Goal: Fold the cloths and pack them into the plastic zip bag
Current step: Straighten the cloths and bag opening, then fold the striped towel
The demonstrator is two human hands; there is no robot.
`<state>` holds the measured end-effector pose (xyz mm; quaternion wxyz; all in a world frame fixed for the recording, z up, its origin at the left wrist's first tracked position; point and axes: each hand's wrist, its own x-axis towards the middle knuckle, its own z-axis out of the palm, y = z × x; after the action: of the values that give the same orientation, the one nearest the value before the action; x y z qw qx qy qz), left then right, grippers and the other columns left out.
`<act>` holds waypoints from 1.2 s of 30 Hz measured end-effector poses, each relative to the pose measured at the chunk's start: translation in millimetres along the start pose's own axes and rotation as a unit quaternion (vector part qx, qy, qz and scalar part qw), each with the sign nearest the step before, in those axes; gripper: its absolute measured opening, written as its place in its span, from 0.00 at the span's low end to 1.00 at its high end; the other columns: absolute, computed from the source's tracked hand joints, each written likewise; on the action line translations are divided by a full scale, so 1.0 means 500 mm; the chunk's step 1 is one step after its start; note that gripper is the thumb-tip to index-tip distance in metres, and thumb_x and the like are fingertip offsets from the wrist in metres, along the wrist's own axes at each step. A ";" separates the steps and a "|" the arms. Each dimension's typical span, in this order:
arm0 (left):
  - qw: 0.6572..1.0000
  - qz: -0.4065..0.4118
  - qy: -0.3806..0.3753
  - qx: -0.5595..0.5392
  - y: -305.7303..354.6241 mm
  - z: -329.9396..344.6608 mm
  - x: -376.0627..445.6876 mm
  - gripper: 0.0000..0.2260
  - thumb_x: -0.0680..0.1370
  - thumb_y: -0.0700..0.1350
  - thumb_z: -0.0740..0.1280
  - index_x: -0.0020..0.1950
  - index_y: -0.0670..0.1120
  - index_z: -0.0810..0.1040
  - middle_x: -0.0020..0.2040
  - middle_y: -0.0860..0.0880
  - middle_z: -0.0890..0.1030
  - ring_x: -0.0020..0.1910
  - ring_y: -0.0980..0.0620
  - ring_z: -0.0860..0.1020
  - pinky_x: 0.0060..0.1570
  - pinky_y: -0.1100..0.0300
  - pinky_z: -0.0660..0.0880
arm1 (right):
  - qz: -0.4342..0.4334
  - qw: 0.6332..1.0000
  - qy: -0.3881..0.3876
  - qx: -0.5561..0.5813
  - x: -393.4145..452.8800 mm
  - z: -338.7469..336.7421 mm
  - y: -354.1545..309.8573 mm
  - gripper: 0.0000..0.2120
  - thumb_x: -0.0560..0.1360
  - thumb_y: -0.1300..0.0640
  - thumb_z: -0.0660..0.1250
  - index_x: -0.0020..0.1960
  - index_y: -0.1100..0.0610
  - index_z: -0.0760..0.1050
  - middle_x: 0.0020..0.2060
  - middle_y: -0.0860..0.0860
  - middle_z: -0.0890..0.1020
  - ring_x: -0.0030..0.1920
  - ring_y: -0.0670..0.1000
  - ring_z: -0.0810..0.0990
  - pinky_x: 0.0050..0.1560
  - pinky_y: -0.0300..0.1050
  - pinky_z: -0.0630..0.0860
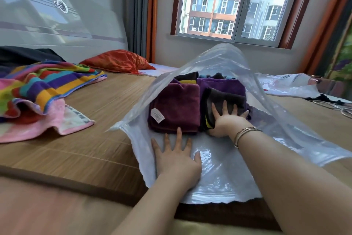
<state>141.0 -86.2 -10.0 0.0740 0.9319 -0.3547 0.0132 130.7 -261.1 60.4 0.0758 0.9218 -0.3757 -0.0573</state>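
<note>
A large clear plastic zip bag (224,173) lies open on the bed mat, its upper layer raised like a tent. Inside sit folded cloths: a maroon towel (175,109) with a white label on the left, a dark grey cloth (222,99) on the right, and purple and black ones behind. My left hand (177,156) lies flat with spread fingers on the bag's lower layer, just in front of the maroon towel. My right hand (226,120), with bangles on the wrist, reaches into the bag and presses on the dark grey cloth, fingers straight.
An unfolded rainbow-striped towel (43,86) and a pink cloth (47,126) lie on the woven mat at left. An orange pillow (118,61) lies at the back. Another plastic bag (285,84) and cables lie at the right. A headboard and window stand behind.
</note>
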 end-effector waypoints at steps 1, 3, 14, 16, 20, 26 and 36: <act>1.000 -0.002 0.002 -0.009 0.000 -0.002 -0.002 0.26 0.81 0.60 0.43 0.79 0.56 0.45 0.78 0.52 0.35 0.78 0.42 0.39 0.70 0.34 0.35 | -0.007 1.000 -0.003 0.001 -0.017 -0.005 0.002 0.45 0.75 0.35 0.59 0.77 0.46 0.31 0.77 0.56 0.34 0.76 0.66 0.36 0.68 0.76 0.40; 0.999 -0.006 0.024 -0.041 0.000 -0.013 -0.010 0.25 0.82 0.58 0.46 0.79 0.55 0.50 0.80 0.51 0.40 0.78 0.43 0.44 0.72 0.36 0.38 | -0.020 1.000 -0.009 0.006 -0.068 -0.014 0.006 0.41 0.78 0.39 0.58 0.78 0.47 0.33 0.77 0.56 0.36 0.76 0.65 0.39 0.70 0.74 0.42; 0.916 0.012 0.197 -0.350 -0.051 -0.111 -0.246 0.17 0.80 0.43 0.59 0.69 0.48 0.72 0.70 0.50 0.71 0.69 0.53 0.69 0.63 0.61 0.67 | -0.205 0.965 0.144 0.079 -0.400 -0.040 -0.019 0.23 0.78 0.49 0.61 0.70 0.56 0.63 0.66 0.55 0.70 0.66 0.58 0.69 0.61 0.54 0.71; 0.881 0.007 0.251 -0.401 -0.093 -0.132 -0.308 0.12 0.79 0.40 0.61 0.59 0.49 0.79 0.50 0.54 0.81 0.50 0.58 0.78 0.47 0.67 0.69 | -0.239 0.936 0.217 0.137 -0.439 -0.046 -0.065 0.18 0.77 0.53 0.61 0.65 0.57 0.68 0.58 0.54 0.74 0.60 0.57 0.72 0.55 0.50 0.73; 0.830 -0.087 0.314 -0.454 -0.211 -0.154 -0.396 0.11 0.76 0.37 0.62 0.47 0.51 0.81 0.39 0.57 0.81 0.38 0.64 0.77 0.38 0.70 0.69 | -0.360 0.859 0.316 0.181 -0.513 -0.053 -0.208 0.11 0.76 0.57 0.61 0.56 0.60 0.74 0.51 0.54 0.77 0.53 0.57 0.74 0.52 0.49 0.71; 0.844 -0.216 0.285 -0.399 -0.362 -0.152 -0.419 0.09 0.77 0.39 0.62 0.51 0.51 0.78 0.47 0.54 0.79 0.51 0.54 0.75 0.48 0.61 0.67 | -0.410 0.855 0.182 0.261 -0.495 -0.016 -0.454 0.14 0.77 0.55 0.61 0.61 0.58 0.72 0.63 0.55 0.71 0.61 0.57 0.73 0.55 0.48 0.72; 0.842 -0.263 0.249 -0.400 -0.456 -0.145 -0.364 0.12 0.78 0.39 0.60 0.57 0.50 0.77 0.50 0.52 0.77 0.47 0.53 0.73 0.46 0.62 0.67 | -0.339 0.878 0.068 0.330 -0.298 -0.016 -0.623 0.18 0.79 0.52 0.54 0.65 0.51 0.75 0.78 0.58 0.51 0.78 0.57 0.47 0.77 0.51 0.48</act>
<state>158.0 212.5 18.0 0.5273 0.8447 -0.0403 0.0822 239.1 64.2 18.5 -0.2320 0.9659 -0.0310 0.1108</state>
